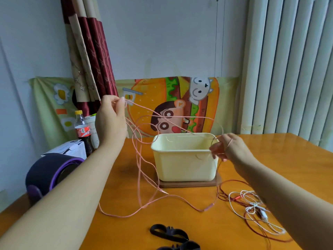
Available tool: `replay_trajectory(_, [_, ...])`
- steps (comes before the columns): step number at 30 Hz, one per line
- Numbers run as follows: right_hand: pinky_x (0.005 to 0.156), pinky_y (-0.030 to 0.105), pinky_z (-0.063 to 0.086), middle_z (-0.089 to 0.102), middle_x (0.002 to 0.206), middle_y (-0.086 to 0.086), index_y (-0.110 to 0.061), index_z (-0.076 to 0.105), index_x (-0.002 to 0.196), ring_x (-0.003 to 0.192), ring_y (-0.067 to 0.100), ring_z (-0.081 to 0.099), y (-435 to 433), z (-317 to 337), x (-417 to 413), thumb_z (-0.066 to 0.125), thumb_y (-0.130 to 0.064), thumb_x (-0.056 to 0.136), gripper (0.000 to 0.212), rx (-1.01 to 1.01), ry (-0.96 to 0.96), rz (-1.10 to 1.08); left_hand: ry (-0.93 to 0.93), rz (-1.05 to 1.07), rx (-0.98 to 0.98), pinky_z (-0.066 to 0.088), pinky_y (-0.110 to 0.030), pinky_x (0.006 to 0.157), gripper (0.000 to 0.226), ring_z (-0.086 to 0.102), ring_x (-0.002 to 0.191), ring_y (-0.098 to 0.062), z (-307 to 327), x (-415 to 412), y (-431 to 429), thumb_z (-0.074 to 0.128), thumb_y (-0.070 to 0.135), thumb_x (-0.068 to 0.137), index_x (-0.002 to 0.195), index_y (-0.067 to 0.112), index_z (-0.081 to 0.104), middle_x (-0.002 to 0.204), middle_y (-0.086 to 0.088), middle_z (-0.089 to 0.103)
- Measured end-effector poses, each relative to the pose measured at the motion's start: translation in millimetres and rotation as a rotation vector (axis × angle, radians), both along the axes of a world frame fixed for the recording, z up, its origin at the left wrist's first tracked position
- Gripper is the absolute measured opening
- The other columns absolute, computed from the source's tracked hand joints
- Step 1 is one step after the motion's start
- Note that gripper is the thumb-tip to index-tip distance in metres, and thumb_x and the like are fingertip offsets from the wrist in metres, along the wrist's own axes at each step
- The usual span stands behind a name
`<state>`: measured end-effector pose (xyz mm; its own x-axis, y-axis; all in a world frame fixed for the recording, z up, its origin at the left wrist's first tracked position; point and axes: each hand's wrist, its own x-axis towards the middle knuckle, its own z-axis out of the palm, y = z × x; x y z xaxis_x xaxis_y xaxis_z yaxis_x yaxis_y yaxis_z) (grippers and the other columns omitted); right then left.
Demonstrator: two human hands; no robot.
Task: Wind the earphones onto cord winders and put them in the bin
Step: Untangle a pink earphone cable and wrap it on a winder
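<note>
My left hand (110, 120) is raised above the table's left side and pinches one end of the pink earphone cord (139, 177). The cord hangs in loose loops down to the table and arcs across to my right hand (228, 147), which pinches it beside the right rim of the cream bin (185, 166). The bin stands open on a brown wooden base. Two black cord winders (168, 233) lie at the table's near edge. A white earphone (252, 212) and a dark red earphone (232, 195) lie tangled on the table under my right forearm.
A dark purple roll (50, 170) sits at the left table edge, with a white box (69, 149) and a cola bottle (83, 131) behind it. A cartoon cloth hangs on the wall behind the bin. A white radiator (292, 69) stands at the right.
</note>
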<state>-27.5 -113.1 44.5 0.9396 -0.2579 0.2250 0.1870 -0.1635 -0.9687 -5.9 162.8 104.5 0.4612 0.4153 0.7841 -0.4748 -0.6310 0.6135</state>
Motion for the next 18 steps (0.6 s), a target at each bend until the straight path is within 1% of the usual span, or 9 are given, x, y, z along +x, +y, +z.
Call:
replay_trajectory(2, [0.04,0.026,0.037,0.056,0.054,0.009,-0.001,0.053,0.087,0.046,0.023,0.046,-6,7,-2,0.042,-0.012,0.095,0.017,0.095,0.001,-0.064,0.049,0.008,0.099,0.034,-0.023,0.067,0.025,0.053,0.085,-0.014,-10,5,10,0.053,0.03,0.099,0.107,0.007,0.059,0.095,0.003,0.059])
replay_trajectory(5, [0.035,0.025,0.037,0.044,0.053,0.009,-0.006,0.051,0.073,0.044,0.022,0.036,-5,13,-8,0.044,-0.011,0.091,0.02,0.223,0.043,-0.115,0.186,0.048,0.204,0.033,-0.022,0.062,0.024,0.055,0.086,-0.016,-32,15,24,0.06,0.029,0.095,0.1,0.007,0.064,0.095,-0.003,0.062])
replay_trajectory(8, [0.043,0.024,0.033,0.036,0.051,0.003,-0.01,0.05,0.072,0.046,0.017,0.033,0,16,-12,0.048,-0.01,0.088,0.016,0.436,0.098,-0.148,0.306,-0.002,0.184,0.031,-0.015,0.058,0.023,0.059,0.087,-0.018,-50,22,31,0.064,0.032,0.092,0.096,0.009,0.068,0.097,-0.005,0.066])
replay_trajectory(10, [0.045,0.024,0.033,0.034,0.053,0.001,-0.01,0.049,0.073,0.048,0.015,0.032,5,14,-15,0.049,-0.008,0.087,0.014,0.542,0.146,-0.14,0.374,-0.085,0.136,0.038,-0.016,0.064,0.026,0.061,0.093,-0.019,-56,22,31,0.065,0.034,0.091,0.1,0.01,0.069,0.104,-0.006,0.067])
replay_trajectory(11, [0.046,0.024,0.033,0.034,0.053,0.001,-0.01,0.049,0.073,0.049,0.014,0.033,6,12,-16,0.049,-0.007,0.087,0.014,0.581,0.168,-0.131,0.394,-0.119,0.137,0.042,-0.02,0.071,0.026,0.061,0.099,-0.021,-56,22,29,0.065,0.034,0.091,0.103,0.012,0.069,0.11,-0.006,0.065])
replay_trajectory(13, [0.047,0.023,0.033,0.035,0.055,0.001,-0.009,0.051,0.076,0.049,0.014,0.034,9,7,-19,0.051,-0.01,0.09,0.014,0.638,0.198,-0.124,0.435,-0.155,0.208,0.046,-0.025,0.086,0.031,0.053,0.12,-0.024,-56,16,25,0.066,0.027,0.091,0.12,0.017,0.064,0.134,-0.007,0.051])
replay_trajectory(15, [0.042,0.023,0.036,0.036,0.056,0.001,-0.009,0.053,0.082,0.049,0.013,0.036,10,7,-21,0.054,-0.016,0.092,0.012,0.68,0.198,-0.134,0.507,-0.159,0.294,0.047,-0.025,0.092,0.053,0.037,0.138,-0.023,-57,11,21,0.063,0.01,0.092,0.142,0.022,0.047,0.156,-0.005,0.024])
replay_trajectory(16, [0.039,0.021,0.037,0.036,0.057,0.001,-0.008,0.053,0.083,0.05,0.012,0.036,11,9,-23,0.053,-0.017,0.092,0.013,0.691,0.188,-0.142,0.534,-0.143,0.329,0.047,-0.028,0.096,0.062,0.032,0.141,-0.023,-58,10,21,0.06,0.002,0.092,0.146,0.024,0.04,0.16,-0.003,0.014])
replay_trajectory(18, [0.04,0.025,0.04,0.038,0.055,0.001,-0.009,0.052,0.08,0.052,0.013,0.037,11,15,-26,0.051,-0.018,0.093,0.016,0.693,0.161,-0.153,0.578,-0.109,0.382,0.043,-0.032,0.102,0.065,0.032,0.141,-0.024,-62,12,23,0.053,-0.008,0.091,0.147,0.023,0.039,0.16,-0.003,0.013])
